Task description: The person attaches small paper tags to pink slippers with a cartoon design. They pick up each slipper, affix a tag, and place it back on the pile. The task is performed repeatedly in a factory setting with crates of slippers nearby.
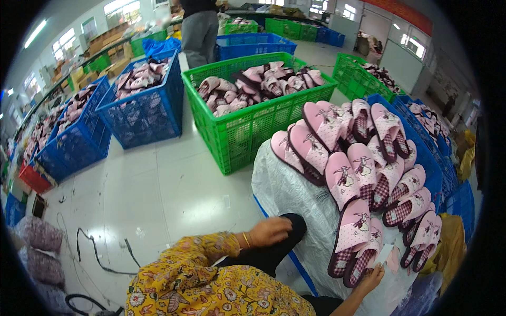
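Over the person's dark-trousered knee is my left hand, blurred, fingers bent, with a gold bangle at its wrist; whether its fingers hold anything is unclear. My right hand, at the lower right, pinches a small white card beside the heels of the nearest pink slippers. These slippers have checked dark insoles and a printed figure on the upper. Many more pink slippers are heaped on a surface covered with whitish plastic sheeting. A pinkish scrap lies to the right of the card.
A green plastic crate full of slippers stands ahead, with blue crates of slippers to its left and more behind the heap. A person stands beyond the green crate. Black cable lies on the tiled floor at left, near wrapped bundles.
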A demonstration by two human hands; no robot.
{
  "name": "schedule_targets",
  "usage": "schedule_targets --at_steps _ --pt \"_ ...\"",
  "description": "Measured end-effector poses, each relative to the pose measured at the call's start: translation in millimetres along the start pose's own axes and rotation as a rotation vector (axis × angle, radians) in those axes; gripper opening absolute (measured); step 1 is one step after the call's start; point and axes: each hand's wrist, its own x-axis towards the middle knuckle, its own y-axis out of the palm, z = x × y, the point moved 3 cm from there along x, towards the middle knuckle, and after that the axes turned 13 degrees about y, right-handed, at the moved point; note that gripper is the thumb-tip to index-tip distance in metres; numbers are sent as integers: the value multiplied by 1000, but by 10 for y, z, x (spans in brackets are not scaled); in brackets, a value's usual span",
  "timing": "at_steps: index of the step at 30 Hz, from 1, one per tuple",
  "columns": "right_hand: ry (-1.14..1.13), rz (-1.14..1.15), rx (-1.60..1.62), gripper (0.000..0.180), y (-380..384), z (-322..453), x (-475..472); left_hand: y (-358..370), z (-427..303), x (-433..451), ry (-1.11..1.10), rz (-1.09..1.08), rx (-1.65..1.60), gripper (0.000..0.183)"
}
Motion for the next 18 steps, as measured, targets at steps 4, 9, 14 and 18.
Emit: schedule_targets --at_steps 4,9,14,18 --pt "-10 -32 -103 29 -51 58 -44 -1690 984 -218 -515 -480 548 22" --pt "18 7 -88 31 -2 12 17 -4639 1533 -296 -783 -1293 -96 64" --pt "-6 -23 -116 29 11 81 -44 -5376 1486 -311 -1146 -1145 258 59" --pt "-11 10 -97 29 86 118 -84 -4707 1838 -498 -990 -869 105 50"
